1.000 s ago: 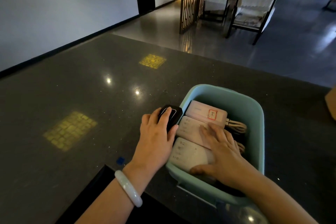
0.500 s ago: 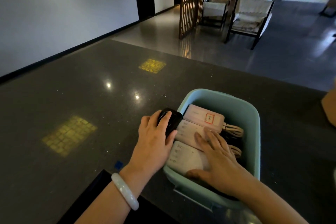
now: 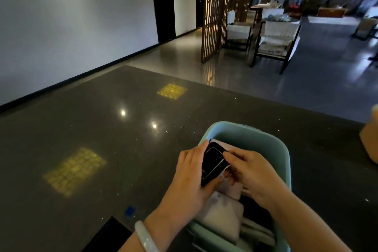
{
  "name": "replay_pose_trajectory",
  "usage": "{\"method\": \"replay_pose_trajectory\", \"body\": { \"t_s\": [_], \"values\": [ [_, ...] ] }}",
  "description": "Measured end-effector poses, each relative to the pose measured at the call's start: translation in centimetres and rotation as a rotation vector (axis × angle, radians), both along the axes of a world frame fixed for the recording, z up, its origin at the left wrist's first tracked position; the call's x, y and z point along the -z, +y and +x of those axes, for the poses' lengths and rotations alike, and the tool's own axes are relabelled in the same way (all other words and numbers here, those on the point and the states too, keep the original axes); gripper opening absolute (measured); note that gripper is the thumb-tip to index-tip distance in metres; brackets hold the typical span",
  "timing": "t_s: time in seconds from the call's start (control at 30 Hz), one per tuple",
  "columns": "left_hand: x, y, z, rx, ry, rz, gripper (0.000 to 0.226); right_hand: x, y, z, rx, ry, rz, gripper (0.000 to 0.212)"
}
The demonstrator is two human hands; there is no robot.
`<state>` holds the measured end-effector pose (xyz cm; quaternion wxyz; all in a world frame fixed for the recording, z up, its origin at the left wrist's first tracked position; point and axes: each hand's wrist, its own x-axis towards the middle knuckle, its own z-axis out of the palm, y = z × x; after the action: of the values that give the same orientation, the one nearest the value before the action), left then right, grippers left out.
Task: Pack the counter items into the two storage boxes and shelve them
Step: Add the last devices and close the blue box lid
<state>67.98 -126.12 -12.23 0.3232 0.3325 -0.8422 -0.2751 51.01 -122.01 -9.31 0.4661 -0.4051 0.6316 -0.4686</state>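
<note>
The black device (image 3: 212, 162) sat tilted above the near left part of the light blue storage box (image 3: 272, 139), held up between both hands. The left hand (image 3: 190, 178) gripped it along its left edge, fingers curled up the side and thumb tucked under the lower corner. The right hand (image 3: 251, 172) pinched its right edge, fingertips bent onto the glossy face. A thin pale outline ran round that dark face, catching the light.

Beneath the device, inside the box, lay pale pinkish-white power banks (image 3: 225, 217), one showing below the hands and another peeking out at the far edge behind the device. White cables (image 3: 257, 229) lay bundled along the box's right side, partly lost in shadow.

The box stood on the dark, speckled table (image 3: 102, 149), near its right front. A pale bangle (image 3: 145, 237) circled the left wrist. A small blue mark (image 3: 129, 210) sat on the table just left of that wrist. Two yellow grid-like reflections and two bright spots of light gleamed across the polished top. At the far right edge, a tan cardboard-coloured object (image 3: 371, 141) was cut off by the frame. Beyond the table, wooden lattice screens (image 3: 221, 10) and dark-framed chairs (image 3: 276, 41) with white cushions stood on the grey floor.
</note>
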Motion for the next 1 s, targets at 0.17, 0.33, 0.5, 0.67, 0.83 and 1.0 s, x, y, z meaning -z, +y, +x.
{"method": "replay_pose_trajectory", "body": {
  "t_s": [0.17,0.33,0.5,0.67,0.83,1.0],
  "values": [
    [0.3,-2.3,0.5,-0.113,-0.112,-0.003,0.063,0.1,-2.0,-3.3,0.206,0.047,-0.054,0.013],
    [1.4,-4.0,-0.4,-0.142,-0.317,0.197,0.053,-1.5,-4.3,-6.7,0.327,0.355,-0.216,0.02],
    [1.9,-4.3,-0.2,-0.089,-0.272,0.354,0.056,-0.3,-6.8,-7.7,0.196,0.53,-0.127,0.026],
    [2.2,-4.2,-0.2,-0.096,-0.199,0.361,0.051,3.1,-8.3,-7.8,0.125,0.571,-0.018,0.026],
    [2.4,-4.3,-0.3,-0.106,-0.183,0.39,0.05,4.5,-9.5,-8.2,0.025,0.698,0.069,0.022],
    [2.7,-4.4,-0.4,-0.123,-0.182,0.384,0.051,5.3,-10.0,-8.3,0.014,0.731,0.105,0.024]
  ]
}}
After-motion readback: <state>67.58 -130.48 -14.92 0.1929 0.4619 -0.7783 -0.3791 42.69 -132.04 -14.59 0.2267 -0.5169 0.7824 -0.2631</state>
